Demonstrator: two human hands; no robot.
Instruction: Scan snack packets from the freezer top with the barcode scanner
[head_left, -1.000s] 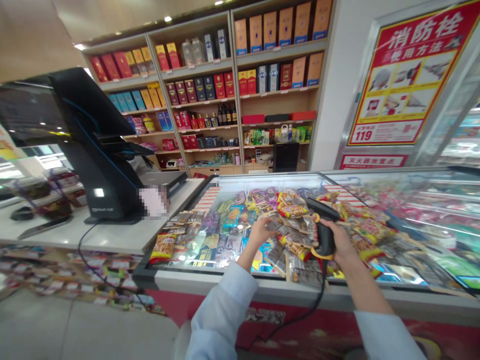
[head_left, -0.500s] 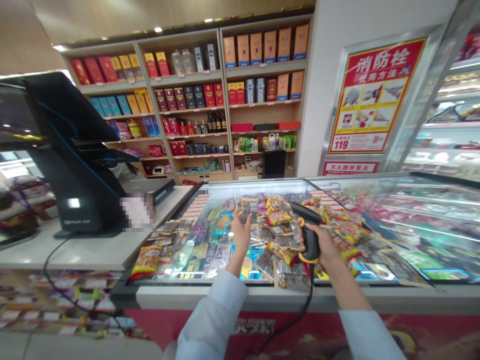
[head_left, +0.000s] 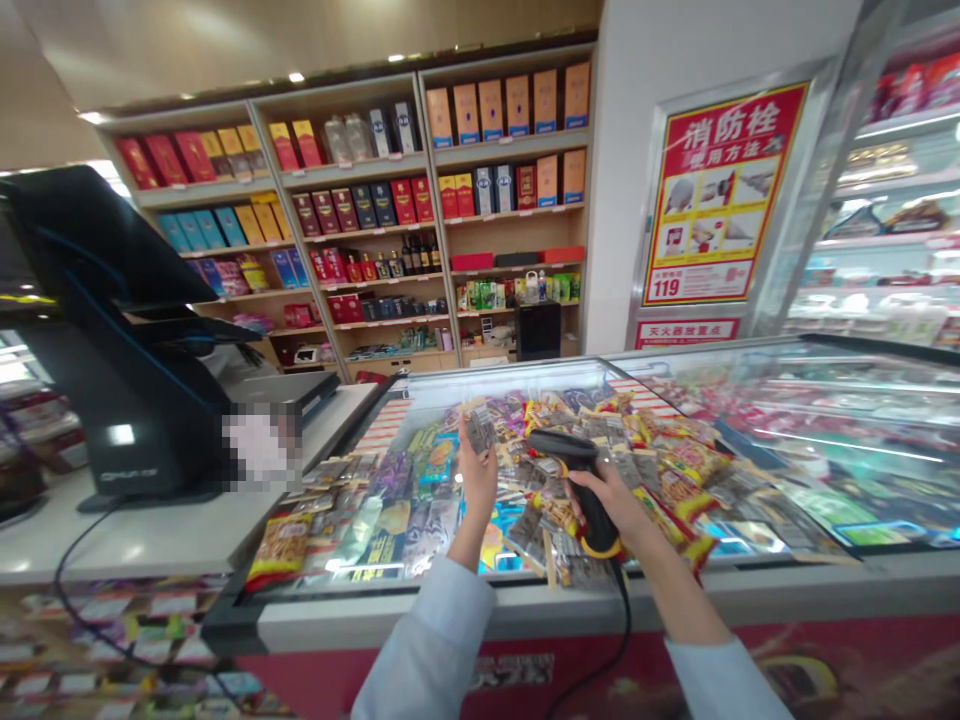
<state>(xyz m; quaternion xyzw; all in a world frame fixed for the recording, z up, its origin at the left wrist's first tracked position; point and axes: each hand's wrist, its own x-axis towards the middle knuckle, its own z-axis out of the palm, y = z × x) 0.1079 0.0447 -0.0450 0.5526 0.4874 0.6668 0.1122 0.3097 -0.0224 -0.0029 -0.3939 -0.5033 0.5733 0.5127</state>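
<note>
**Pinch on one side, full grip on the other**

My left hand [head_left: 475, 483] is raised, its thumb and fingers closed in a pinch on a small silver-grey foil packet [head_left: 478, 432], which stands upright just above my fingertips. My right hand [head_left: 602, 505] has its fingers wrapped fully around the handle of a black-and-yellow handheld barcode scanner [head_left: 577, 483]. The scanner's nose points left toward the packet, near it but not touching. A thin black coiled-free cable [head_left: 622, 600] drops from the scanner's base past my right wrist.

Directly below my fingers lies a long chest freezer with a white rim [head_left: 450, 622], heaped with mixed foil snack packets [head_left: 390, 522]. Further left of my left hand, a red-and-yellow bag of crisps [head_left: 279, 550] lies near the freezer's corner. Beyond that hand stands a black point-of-sale terminal [head_left: 112, 400] on a white counter [head_left: 150, 540], with a pixelated patch hiding whatever sits beside it. Straight ahead, past my fingertips, wooden shelves [head_left: 352, 345] hold boxed liquor, and up to the right of my scanner hand hangs a red-and-yellow fire-hydrant instruction poster [head_left: 720, 195].
</note>
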